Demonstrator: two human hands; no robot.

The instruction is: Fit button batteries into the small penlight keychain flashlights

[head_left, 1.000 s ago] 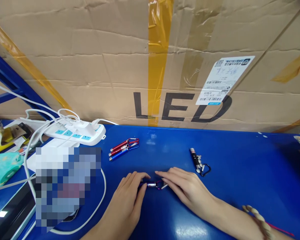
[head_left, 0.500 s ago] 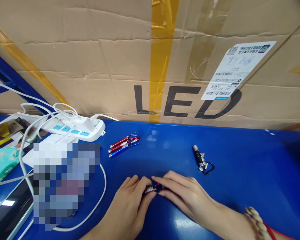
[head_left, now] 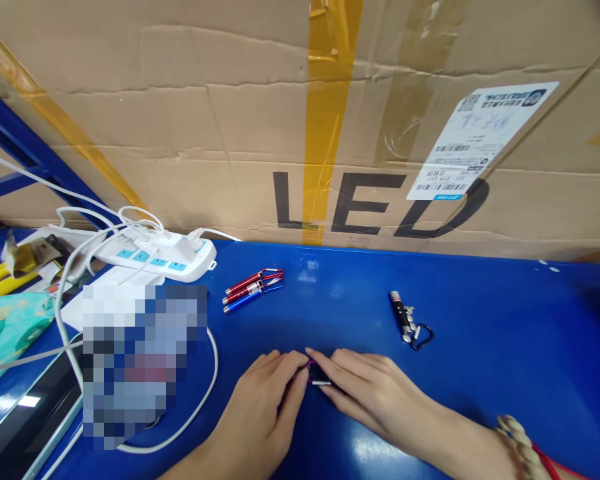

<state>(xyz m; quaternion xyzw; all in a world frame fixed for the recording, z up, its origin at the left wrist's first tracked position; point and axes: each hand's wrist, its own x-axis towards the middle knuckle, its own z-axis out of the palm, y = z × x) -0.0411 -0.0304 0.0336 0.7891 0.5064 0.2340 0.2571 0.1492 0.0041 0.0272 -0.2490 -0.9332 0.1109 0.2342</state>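
My left hand (head_left: 260, 407) is closed around the body of a small keychain penlight, which its fingers mostly hide. From that hand a purple carabiner clip (head_left: 311, 363) with a silver gate pokes out. My right hand (head_left: 370, 387) has its thumb and fingers closed about the clip's other end. Up and to the right lies a black keychain penlight (head_left: 399, 315) with a black carabiner (head_left: 423, 338) and small silver round pieces beside it. Two red penlights (head_left: 243, 287) and a blue penlight (head_left: 243, 301), each with a clip, lie side by side beyond my left hand.
A white power strip (head_left: 195, 260) with tangled cables stands at the back left. Before it are a blurred-out object (head_left: 145, 367), a dark glossy device (head_left: 30, 407) and a teal packet (head_left: 10, 327). A large cardboard box (head_left: 230, 133) walls off the blue table's (head_left: 480, 400) far side.
The penlight's labelled body showed between my hands before; now my left fingers cover it and the clip's silver gate shows. The whole view has shifted slightly.
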